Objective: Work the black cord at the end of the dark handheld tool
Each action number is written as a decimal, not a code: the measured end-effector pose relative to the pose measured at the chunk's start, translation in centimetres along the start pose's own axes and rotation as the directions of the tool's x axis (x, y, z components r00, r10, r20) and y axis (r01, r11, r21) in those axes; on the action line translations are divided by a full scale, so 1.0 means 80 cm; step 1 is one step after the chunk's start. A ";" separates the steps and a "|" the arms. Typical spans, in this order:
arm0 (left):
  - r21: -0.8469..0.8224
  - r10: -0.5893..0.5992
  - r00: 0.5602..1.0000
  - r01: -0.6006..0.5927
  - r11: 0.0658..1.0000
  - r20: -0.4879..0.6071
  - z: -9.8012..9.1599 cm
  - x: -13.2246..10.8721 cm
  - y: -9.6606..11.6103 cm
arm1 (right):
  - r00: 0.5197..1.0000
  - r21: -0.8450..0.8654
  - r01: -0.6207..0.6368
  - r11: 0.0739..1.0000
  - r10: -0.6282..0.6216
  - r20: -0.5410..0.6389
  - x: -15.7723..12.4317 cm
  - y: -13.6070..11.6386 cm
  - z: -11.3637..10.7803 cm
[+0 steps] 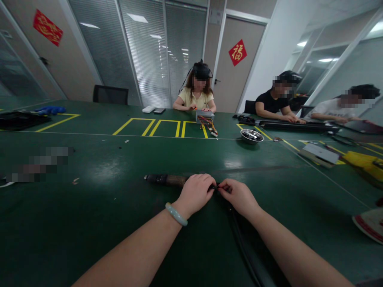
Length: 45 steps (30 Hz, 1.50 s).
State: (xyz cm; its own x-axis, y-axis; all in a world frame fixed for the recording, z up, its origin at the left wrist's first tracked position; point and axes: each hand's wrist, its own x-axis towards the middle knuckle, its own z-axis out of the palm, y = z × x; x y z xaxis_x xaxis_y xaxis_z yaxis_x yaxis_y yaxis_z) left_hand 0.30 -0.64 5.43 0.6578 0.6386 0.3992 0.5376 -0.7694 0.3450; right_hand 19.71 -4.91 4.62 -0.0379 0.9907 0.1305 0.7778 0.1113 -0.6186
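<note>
A dark electric screwdriver (172,180) lies lengthwise on the green table, its metal tip pointing left. My left hand (198,192) is wrapped over its rear part, which is hidden beneath the palm and fingers. Just to the right, my right hand (237,195) pinches the black cable (237,231) close to the tool's back end. The fingertips of both hands almost meet there, so the joint between tool and cable is mostly covered. From my right hand the cable runs down toward the near edge of the view.
Across the table, a person works at a metal box with coloured wires (205,116). Two more people sit at the right. A metal bowl (252,136), a white flat box (319,154) and a yellow object (363,163) stand right; blue gloves (50,110) lie far left.
</note>
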 end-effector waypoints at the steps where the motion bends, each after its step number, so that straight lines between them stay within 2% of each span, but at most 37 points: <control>1: -0.003 0.001 1.000 -0.001 1.000 0.001 -0.001 0.000 0.000 | 1.000 -0.001 -0.001 1.000 0.001 0.001 0.000 0.000 0.000; 19: 0.016 -0.029 0.999 0.030 0.999 -0.017 0.002 0.000 0.002 | 1.000 -0.109 0.015 0.994 -0.018 -0.026 0.001 0.002 0.000; 23: 0.030 -0.039 0.999 0.040 0.999 -0.025 0.005 -0.001 0.002 | 1.000 -0.145 0.013 0.989 -0.015 -0.012 0.003 0.000 0.003; 29: 0.029 -0.030 0.999 0.031 0.999 -0.029 0.003 -0.003 0.003 | 1.000 -0.288 0.028 0.957 -0.023 0.019 0.002 -0.014 0.001; 36: 0.018 -0.025 1.000 0.025 1.000 0.003 -0.004 -0.004 0.005 | 0.994 -0.399 0.070 0.914 -0.029 0.106 0.009 -0.030 -0.004; 40: 0.018 -0.008 1.000 0.008 1.000 0.002 -0.006 -0.005 0.007 | 0.996 -0.477 0.023 0.879 0.022 0.088 0.013 -0.041 -0.003; 45: 0.005 0.052 0.997 -0.052 0.999 -0.052 -0.006 -0.006 0.008 | 0.996 -0.526 -0.059 0.849 0.083 0.023 0.012 -0.052 0.008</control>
State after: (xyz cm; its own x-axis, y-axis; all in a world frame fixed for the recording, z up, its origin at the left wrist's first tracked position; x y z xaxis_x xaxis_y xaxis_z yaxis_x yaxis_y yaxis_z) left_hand 0.05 -1.44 5.87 0.6570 0.5972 0.4600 0.5049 -0.8018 0.3198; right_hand 16.04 -4.41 6.79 0.0127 0.9981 0.0608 0.9921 -0.0050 -0.1252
